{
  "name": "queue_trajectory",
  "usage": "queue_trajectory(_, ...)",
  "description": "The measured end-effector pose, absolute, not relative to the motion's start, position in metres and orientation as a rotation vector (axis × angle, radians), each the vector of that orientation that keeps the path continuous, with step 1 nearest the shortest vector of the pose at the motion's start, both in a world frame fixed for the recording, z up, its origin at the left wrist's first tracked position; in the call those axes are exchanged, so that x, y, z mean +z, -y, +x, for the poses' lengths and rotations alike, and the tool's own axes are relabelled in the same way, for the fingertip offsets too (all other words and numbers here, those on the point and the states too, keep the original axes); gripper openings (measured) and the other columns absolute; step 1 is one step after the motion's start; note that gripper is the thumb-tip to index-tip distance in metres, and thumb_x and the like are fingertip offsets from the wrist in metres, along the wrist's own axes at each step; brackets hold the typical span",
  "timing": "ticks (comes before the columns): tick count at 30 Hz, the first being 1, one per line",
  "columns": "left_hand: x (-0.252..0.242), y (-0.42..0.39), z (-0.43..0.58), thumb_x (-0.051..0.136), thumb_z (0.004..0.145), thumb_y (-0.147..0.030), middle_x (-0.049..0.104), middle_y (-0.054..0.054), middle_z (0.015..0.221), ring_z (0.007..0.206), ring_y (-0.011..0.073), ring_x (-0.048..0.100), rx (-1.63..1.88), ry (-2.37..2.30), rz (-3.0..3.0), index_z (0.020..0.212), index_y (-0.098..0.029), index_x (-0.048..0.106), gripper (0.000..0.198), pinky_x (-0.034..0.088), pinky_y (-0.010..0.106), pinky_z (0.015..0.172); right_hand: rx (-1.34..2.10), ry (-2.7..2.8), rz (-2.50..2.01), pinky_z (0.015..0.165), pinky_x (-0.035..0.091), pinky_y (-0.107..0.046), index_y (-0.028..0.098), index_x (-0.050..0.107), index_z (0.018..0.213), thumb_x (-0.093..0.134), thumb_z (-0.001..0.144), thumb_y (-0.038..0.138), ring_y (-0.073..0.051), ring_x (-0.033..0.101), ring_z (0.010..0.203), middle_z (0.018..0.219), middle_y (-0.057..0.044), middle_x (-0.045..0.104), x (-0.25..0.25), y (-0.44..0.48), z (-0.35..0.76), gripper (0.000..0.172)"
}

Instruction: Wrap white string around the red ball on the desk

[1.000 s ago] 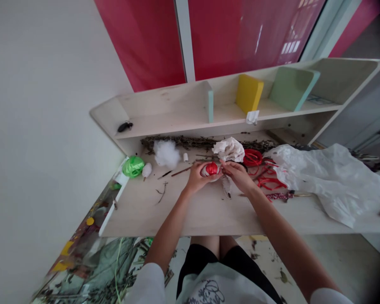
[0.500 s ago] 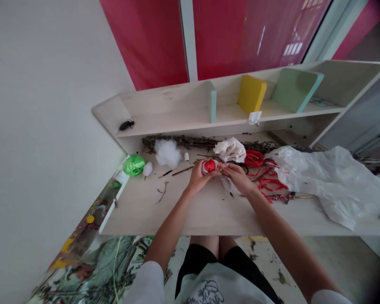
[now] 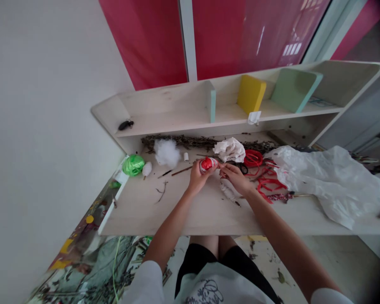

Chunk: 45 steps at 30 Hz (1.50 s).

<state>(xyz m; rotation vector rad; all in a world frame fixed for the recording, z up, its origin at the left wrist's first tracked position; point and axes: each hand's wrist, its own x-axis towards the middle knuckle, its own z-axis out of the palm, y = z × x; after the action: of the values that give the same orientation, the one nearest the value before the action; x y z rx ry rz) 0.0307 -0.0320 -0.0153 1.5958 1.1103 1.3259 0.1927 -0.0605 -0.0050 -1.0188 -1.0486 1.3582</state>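
You've got the red-and-white ribbon ball (image 3: 208,164) clasped in your left hand (image 3: 196,178), up off the board! Your right hand (image 3: 236,179) is pinched narrow just beside it, can't tell if it's holding anything. Below lies a white wrapped bundle (image 3: 228,191), with a red ribbon coil (image 3: 253,158) and crumpled white paper (image 3: 229,150) just beyond!

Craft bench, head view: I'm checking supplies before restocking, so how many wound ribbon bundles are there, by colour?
Green: 1 (green ribbon ball)
Red: 1 (red ribbon coil)
Red and white: 1 (red-and-white wrapped ball, in the left hand)
Total: 3
Loose red strands beside the coil are not counted.
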Motion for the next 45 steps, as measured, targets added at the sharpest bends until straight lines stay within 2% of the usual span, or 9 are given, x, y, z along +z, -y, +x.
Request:
queue_trajectory(8,-0.014,0.036,0.035,0.072,0.076,-0.049,0.064,0.009,0.108,0.101,0.0212,0.06,1.388,-1.138,1.556,0.107,-0.019,0.06,0.045,0.042,0.034,0.096,1.062,1.341,-1.098,0.057,0.034,-0.028,0.02,0.062,0.069,0.067,0.07,0.066,-0.012,0.045,0.054,0.055,0.001,0.053,-0.008,0.059,0.188,0.046)
queue_trajectory(11,-0.013,0.036,0.036,0.074,0.075,-0.047,0.064,0.01,0.11,0.102,0.021,0.06,1.385,-1.14,1.554,0.108,-0.018,0.059,0.047,0.043,0.035,0.096,1.042,1.394,-1.091,0.055,0.035,-0.029,0.021,0.064,0.073,0.065,0.072,0.064,-0.013,0.046,0.052,0.055,0.001,0.055,-0.004,0.063,0.184,0.043)
queue_trajectory(17,-0.008,0.039,0.042,0.072,0.075,-0.045,0.065,0.007,0.102,0.095,0.02,0.061,1.359,-1.15,1.403,0.101,-0.018,0.059,0.039,0.047,0.041,0.095,1.015,1.496,-1.072,0.056,0.037,-0.028,0.022,0.06,0.062,0.061,0.079,0.055,-0.014,0.047,0.054,0.056,0.0,0.057,0.0,0.069,0.183,0.037)
queue_trajectory(21,-0.007,0.04,0.044,0.08,0.068,-0.039,0.065,0.007,0.102,0.096,0.022,0.062,1.332,-1.097,1.352,0.101,-0.018,0.058,0.046,0.046,0.048,0.097,1.03,1.543,-1.075,0.056,0.037,-0.027,0.021,0.06,0.062,0.063,0.077,0.047,-0.014,0.048,0.055,0.056,0.0,0.058,-0.002,0.07,0.184,0.03)
queue_trajectory(24,-0.009,0.038,0.043,0.084,0.063,-0.039,0.065,0.006,0.103,0.096,0.022,0.062,1.322,-1.109,1.306,0.102,-0.019,0.058,0.051,0.046,0.049,0.098,1.035,1.576,-1.064,0.058,0.037,-0.027,0.021,0.063,0.063,0.062,0.078,0.044,-0.014,0.049,0.055,0.058,0.0,0.061,-0.003,0.07,0.185,0.028)
queue_trajectory(31,-0.012,0.034,0.041,0.075,0.072,-0.049,0.066,0.005,0.098,0.097,0.0217,0.062,1.298,-1.212,1.201,0.097,-0.02,0.062,0.04,0.048,0.043,0.096,1.045,1.621,-1.07,0.058,0.036,-0.026,0.02,0.067,0.065,0.06,0.082,0.047,-0.013,0.048,0.055,0.059,0.001,0.06,-0.005,0.071,0.184,0.032)
queue_trajectory(38,-0.005,0.04,0.044,0.084,0.064,-0.035,0.066,0.004,0.097,0.097,0.022,0.064,1.231,-1.096,1.178,0.098,-0.02,0.059,0.045,0.049,0.047,0.094,1.015,1.655,-1.062,0.06,0.038,-0.027,0.019,0.067,0.064,0.061,0.081,0.041,-0.014,0.049,0.057,0.061,0.0,0.062,-0.01,0.069,0.186,0.028)
queue_trajectory(45,-0.003,0.038,0.043,0.078,0.071,-0.045,0.071,0.01,0.102,0.096,0.0248,0.067,1.272,-1.104,0.957,0.104,-0.017,0.066,0.045,0.055,0.043,0.088,0.971,1.712,-1.118,0.057,0.037,-0.025,0.017,0.067,0.064,0.057,0.084,0.054,-0.013,0.048,0.056,0.06,-0.001,0.061,-0.01,0.071,0.184,0.043)
